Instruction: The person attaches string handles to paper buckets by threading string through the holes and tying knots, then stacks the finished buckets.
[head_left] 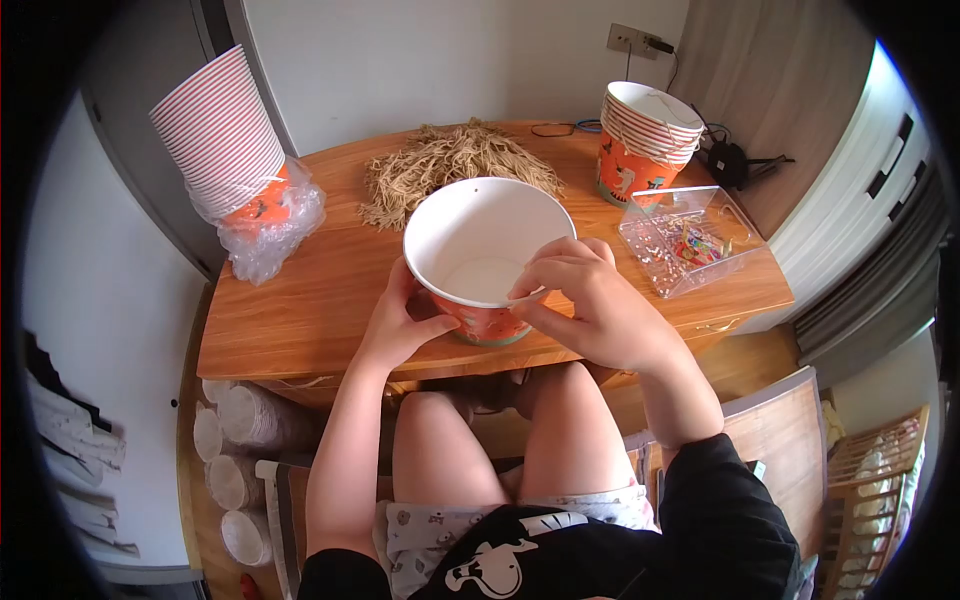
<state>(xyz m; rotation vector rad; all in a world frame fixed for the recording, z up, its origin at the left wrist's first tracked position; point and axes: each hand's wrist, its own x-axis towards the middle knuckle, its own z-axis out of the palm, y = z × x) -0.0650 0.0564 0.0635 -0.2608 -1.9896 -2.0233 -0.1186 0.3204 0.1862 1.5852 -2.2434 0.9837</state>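
Note:
A white-lined paper bucket [490,225] with an orange printed outside stands at the front of the table, its mouth tilted toward me. One small hole shows near its far rim. My left hand [405,315] is closed around the bucket's left side, thumb at the front. At the near right rim, my right hand [580,290] pinches the wall, fingers inside and thumb outside. Whether something small sits between those fingertips is hidden. Behind the bucket lies a heap of tan cords [450,165].
On the wooden table [290,330], a tall stack of paper buckets [225,130] in plastic wrap leans at left. A shorter bucket stack [640,150] with cords stands back right, beside a clear plastic box [690,240] of small pieces. More stacked buckets [255,415] lie under the table.

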